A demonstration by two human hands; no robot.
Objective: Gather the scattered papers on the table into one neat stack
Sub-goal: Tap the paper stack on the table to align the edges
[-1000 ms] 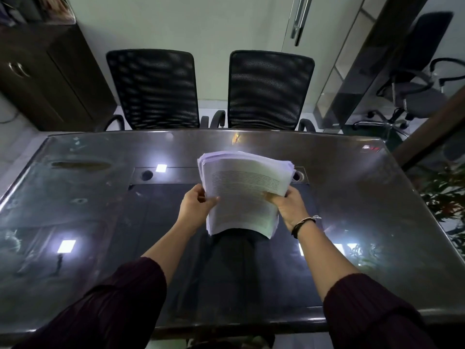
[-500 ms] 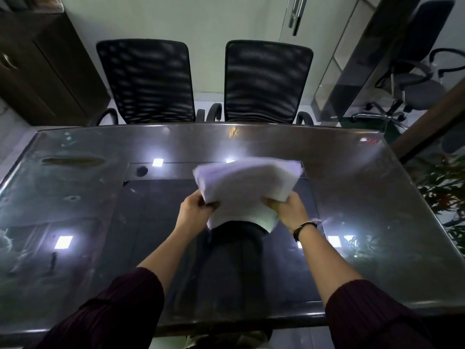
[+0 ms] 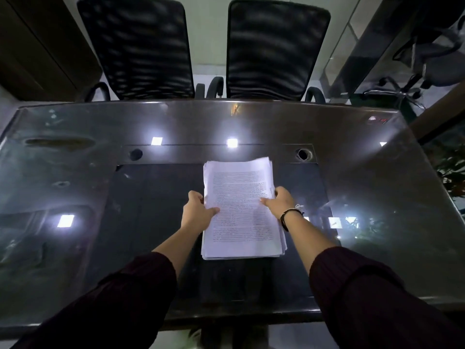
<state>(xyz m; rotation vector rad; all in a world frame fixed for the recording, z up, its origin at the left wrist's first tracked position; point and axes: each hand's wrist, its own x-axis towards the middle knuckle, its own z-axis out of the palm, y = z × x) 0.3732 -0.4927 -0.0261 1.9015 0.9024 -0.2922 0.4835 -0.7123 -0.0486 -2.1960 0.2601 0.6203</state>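
One thick stack of printed white papers (image 3: pixel 240 222) lies flat near the middle of the dark glass table (image 3: pixel 364 177), its edges roughly squared. My left hand (image 3: pixel 197 212) grips the stack's left edge, thumb on the top sheet. My right hand (image 3: pixel 280 202), with a dark band on the wrist, holds the right edge, thumb also resting on the top page. No loose sheets show elsewhere on the table.
Two black mesh office chairs (image 3: pixel 141 46) (image 3: pixel 274 46) stand against the table's far edge. Two cable holes (image 3: pixel 136 154) (image 3: pixel 303 154) sit beyond the stack. A dark cabinet (image 3: pixel 37 46) is at far left, another chair (image 3: pixel 427 59) and a plant (image 3: pixel 450 167) at right.
The stack was held upright above the table in both hands; it has tipped forward and now lies flat on the glass, both hands still on its sides.
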